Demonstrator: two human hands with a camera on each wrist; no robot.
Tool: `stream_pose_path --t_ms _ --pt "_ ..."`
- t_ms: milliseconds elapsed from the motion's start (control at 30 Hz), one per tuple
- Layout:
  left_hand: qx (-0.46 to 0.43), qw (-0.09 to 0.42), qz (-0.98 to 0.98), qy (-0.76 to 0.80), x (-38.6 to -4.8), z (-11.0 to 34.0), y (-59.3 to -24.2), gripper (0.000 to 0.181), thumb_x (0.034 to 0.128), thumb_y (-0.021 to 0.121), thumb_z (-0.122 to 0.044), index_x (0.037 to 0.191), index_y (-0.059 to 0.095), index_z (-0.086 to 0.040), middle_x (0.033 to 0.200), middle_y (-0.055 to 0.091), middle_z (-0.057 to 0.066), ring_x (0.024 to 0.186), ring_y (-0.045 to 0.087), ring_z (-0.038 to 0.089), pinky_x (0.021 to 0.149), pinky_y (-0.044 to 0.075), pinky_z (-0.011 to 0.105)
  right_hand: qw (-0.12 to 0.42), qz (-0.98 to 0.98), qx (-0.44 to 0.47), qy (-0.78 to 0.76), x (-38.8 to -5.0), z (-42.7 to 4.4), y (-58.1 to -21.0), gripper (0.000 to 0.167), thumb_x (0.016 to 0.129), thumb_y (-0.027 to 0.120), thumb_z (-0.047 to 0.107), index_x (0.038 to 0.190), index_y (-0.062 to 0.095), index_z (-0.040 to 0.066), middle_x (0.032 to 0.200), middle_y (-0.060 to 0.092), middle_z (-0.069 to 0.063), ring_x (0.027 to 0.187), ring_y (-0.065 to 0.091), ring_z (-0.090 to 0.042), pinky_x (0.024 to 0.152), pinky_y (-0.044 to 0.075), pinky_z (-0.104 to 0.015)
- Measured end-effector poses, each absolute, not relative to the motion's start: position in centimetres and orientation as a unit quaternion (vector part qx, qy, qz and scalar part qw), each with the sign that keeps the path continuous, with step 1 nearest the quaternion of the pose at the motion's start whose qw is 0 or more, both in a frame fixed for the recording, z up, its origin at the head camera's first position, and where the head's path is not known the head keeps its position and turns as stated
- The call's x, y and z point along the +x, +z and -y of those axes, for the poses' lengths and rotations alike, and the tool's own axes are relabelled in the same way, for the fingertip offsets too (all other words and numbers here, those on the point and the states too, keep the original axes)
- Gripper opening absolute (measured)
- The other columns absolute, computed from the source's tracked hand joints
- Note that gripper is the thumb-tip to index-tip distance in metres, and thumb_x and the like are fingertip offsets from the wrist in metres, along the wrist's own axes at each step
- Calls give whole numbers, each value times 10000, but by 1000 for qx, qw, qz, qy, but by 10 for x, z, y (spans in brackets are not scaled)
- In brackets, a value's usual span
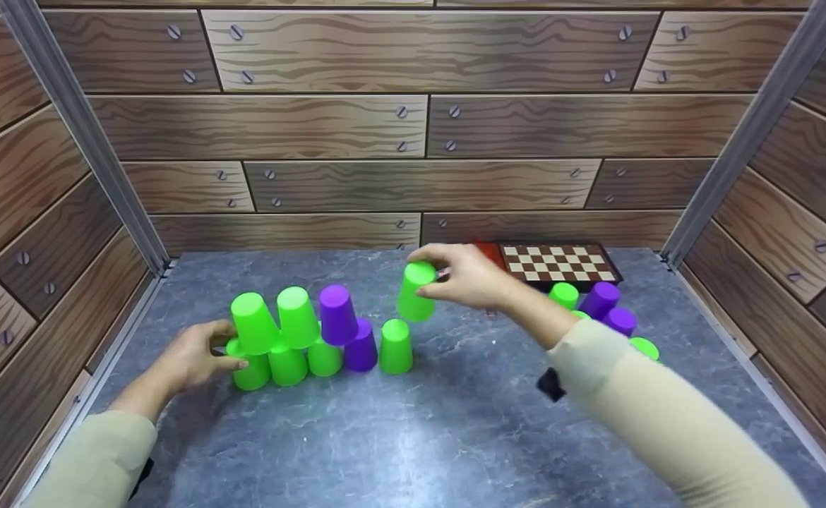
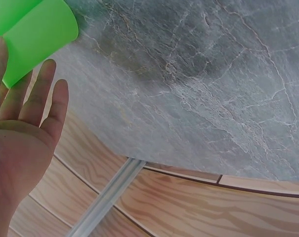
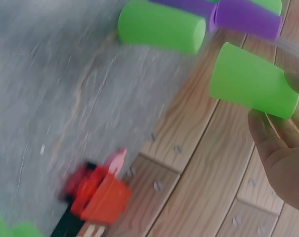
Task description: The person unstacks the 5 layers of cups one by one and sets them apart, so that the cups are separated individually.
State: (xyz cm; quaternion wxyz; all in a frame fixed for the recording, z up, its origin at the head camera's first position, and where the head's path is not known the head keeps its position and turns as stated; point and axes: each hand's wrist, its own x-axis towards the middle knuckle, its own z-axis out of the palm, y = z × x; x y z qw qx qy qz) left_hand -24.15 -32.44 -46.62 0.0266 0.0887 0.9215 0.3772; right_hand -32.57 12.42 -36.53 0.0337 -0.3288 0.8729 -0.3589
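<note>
Head view: R hand point(image 1: 459, 275) grips a green cup point(image 1: 415, 293), mouth down, in mid-air nr the right end of a 2-tier cup wall point(image 1: 288, 365) on the bench point(image 1: 399, 451). Lower tier point(image 1: 361, 353), L to R: 3 green, 1 purple, 1 green. Upper tier point(image 1: 298, 317): 2 green, 1 purple. L hand point(image 1: 190, 355) has thumb + fingers round the leftmost cup point(image 1: 251, 374) below, prob. steadying it. Loose cups point(image 1: 601, 300), green & purple, sit on the right, nr side of a chequered board point(image 1: 558, 263). Step in hand, I'd judge: adding a 4th cup up top. Next move calls for bringing it left & down, approx. centred btwn the lower purple and rightmost green, w/o nudging the upper purple, then letting go gently.

L wrist view: thumb against the cup, other fingers fairly straight; can't tell how firm.

R wrist view: thumb one side, fingertips other, at the held cup's narrow end; mouth end free, clear of another green cup point(image 3: 161, 25). Red item point(image 3: 105, 200) blurred, can't ID.
</note>
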Motion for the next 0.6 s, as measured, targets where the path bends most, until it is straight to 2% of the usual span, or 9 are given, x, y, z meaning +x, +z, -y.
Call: stream_pose_path --t_ms 167,267,367,467,600 --pt "82 35 -924 372 -241 326 -464 483 862 892 -82 1241 650 93 1207 704 256 1188 664 492 1002 573 589 25 -892 -312 -325 -330 -161 -358 497 881 823 100 1361 694 92 1196 740 -95 970 710 -249 833 627 -403" --pt "79 36 -925 371 -241 326 -463 492 861 894 -82 1247 647 96 1214 700 263 1192 660 498 996 577 585 24 -902 -300 -309 -333 -182 -356 488 873 820 88 1347 702 96 1184 740 -90 962 689 -247 828 608 -392" --pt "79 37 -925 370 -241 325 -462 503 862 895 -88 1258 644 96 1226 697 266 1198 659 498 990 585 572 19 -907 -300 -295 -337 -203 -357 484 860 816 66 1331 706 75 1201 741 -102 1044 691 -274 903 597 -433" --pt "78 39 -925 370 -241 323 -462 513 864 895 -93 1270 642 92 1235 696 264 1202 660 494 983 591 563 32 -909 -295 -292 -340 -221 -361 492 857 809 35 1336 695 39 1239 731 -129 1118 694 -329 962 594 -508" --pt "76 37 -925 371 -241 322 -463 507 863 894 -88 1267 645 89 1226 699 259 1192 665 490 976 594 563 51 -914 -282 -286 -343 -241 -368 488 866 810 18 1338 689 30 1296 709 -143 1177 677 -345 1005 575 -540"
